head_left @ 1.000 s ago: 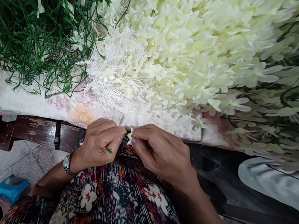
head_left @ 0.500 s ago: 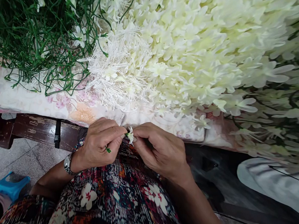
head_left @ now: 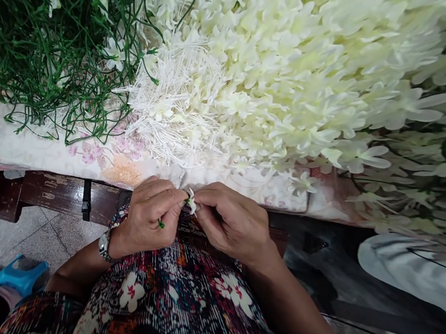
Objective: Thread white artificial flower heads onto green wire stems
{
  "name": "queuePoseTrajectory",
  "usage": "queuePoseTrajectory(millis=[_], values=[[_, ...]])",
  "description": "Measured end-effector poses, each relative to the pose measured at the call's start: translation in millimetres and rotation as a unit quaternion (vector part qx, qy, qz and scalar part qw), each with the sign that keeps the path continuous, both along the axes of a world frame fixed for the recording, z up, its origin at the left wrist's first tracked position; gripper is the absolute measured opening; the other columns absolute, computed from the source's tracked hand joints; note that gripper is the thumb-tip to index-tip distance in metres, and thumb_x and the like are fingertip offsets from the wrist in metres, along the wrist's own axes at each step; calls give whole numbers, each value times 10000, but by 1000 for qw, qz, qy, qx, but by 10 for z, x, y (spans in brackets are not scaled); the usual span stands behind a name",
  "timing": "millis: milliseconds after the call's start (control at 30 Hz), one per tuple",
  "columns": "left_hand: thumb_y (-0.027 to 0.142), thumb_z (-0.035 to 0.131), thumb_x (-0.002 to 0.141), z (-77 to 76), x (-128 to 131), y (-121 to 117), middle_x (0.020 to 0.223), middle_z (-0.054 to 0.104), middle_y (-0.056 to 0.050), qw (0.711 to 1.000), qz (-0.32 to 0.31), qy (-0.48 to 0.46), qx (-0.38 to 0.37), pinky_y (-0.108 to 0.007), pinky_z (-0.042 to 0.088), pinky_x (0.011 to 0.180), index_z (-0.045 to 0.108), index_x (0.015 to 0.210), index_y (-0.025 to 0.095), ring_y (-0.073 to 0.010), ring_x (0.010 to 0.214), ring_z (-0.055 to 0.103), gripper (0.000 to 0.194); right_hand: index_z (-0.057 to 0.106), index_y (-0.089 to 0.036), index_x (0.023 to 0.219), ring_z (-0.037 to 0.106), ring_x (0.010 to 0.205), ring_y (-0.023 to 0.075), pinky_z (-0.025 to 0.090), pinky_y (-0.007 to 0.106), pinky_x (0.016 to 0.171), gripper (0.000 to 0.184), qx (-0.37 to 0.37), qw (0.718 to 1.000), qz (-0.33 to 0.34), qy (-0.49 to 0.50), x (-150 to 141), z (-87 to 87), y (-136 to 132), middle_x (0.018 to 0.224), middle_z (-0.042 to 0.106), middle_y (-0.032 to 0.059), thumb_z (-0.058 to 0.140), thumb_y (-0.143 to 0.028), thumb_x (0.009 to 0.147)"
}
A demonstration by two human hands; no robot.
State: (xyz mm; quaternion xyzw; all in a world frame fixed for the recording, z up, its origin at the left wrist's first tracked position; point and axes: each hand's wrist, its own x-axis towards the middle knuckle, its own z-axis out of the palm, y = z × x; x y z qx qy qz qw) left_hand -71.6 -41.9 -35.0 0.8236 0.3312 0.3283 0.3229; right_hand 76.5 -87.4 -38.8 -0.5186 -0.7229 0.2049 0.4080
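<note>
My left hand (head_left: 153,214), with a watch at the wrist, is closed in a pinch on a green plastic stem (head_left: 161,224), whose tip pokes out below the fingers. At the fingertips a small white artificial flower (head_left: 191,203) sits on the stem's other end. My right hand (head_left: 231,220) pinches that flower from the right side, its thumb and forefinger closed on it. Both hands meet just in front of the table edge, over my patterned clothing. The fingers partly cover the flower and most of the stem.
On the flowered tablecloth (head_left: 27,149) lie a tangle of green stems (head_left: 60,72), loose white filaments (head_left: 174,101) and a large heap of cream petals (head_left: 291,80). Finished-looking white flowers (head_left: 363,155) spread at the right. A blue plastic stool (head_left: 21,277) stands on the floor, lower left.
The flower between my fingertips has turned and sits slightly further left. My right hand has shifted a little left with it; my left hand keeps its pinch on the stem.
</note>
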Motion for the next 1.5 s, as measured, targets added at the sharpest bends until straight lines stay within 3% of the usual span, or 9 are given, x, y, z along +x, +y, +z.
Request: queuePoseTrajectory(millis=[600, 800, 933, 1067, 1233, 1500], values=[[67, 474, 730, -30, 29, 9, 564, 480, 14, 1000, 15, 10, 13, -236, 360, 521, 545, 738, 148, -87, 554, 416, 108, 490, -156, 835, 520, 661, 92, 450, 220, 585, 135, 3, 1000, 1, -8, -7, -7, 23, 676, 555, 14, 455, -60, 746], [88, 497, 737, 52, 1, 61, 563, 493, 20, 995, 1, -50, -86, -210, 366, 498, 576, 751, 147, -75, 535, 440, 100, 510, -158, 883, 538, 689, 91, 452, 224, 613, 136, -49, 998, -2, 26, 62, 103, 10, 744, 582, 26, 457, -113, 765], [74, 511, 730, 101, -14, 78, 555, 474, 28, 989, 5, -84, -125, -195, 345, 481, 584, 728, 140, -60, 510, 429, 99, 511, -158, 932, 534, 702, 107, 454, 245, 618, 200, -46, 998, -16, 51, 102, 200, -11, 754, 574, 32, 532, -204, 738], [74, 514, 726, 98, -8, 70, 548, 463, 29, 990, 9, -80, -118, -194, 345, 485, 586, 726, 127, -59, 511, 424, 89, 522, -142, 893, 537, 749, 113, 453, 251, 659, 192, -23, 999, -5, 38, 81, 205, -5, 789, 585, 46, 571, -170, 709], [79, 516, 727, 78, -8, 64, 541, 470, 21, 992, -1, -65, -104, -199, 354, 494, 590, 712, 111, -65, 517, 434, 81, 539, -131, 841, 523, 689, 85, 441, 222, 616, 116, -31, 999, 3, 45, 45, 161, 6, 728, 575, 31, 506, -90, 738], [59, 512, 717, 16, -23, 32, 584, 505, 4, 997, -2, -63, -52, -215, 367, 514, 589, 762, 120, -80, 553, 445, 108, 517, -140, 779, 491, 610, 66, 419, 199, 559, 72, -32, 999, -18, 24, -7, 123, 20, 662, 549, 7, 468, -95, 751]])
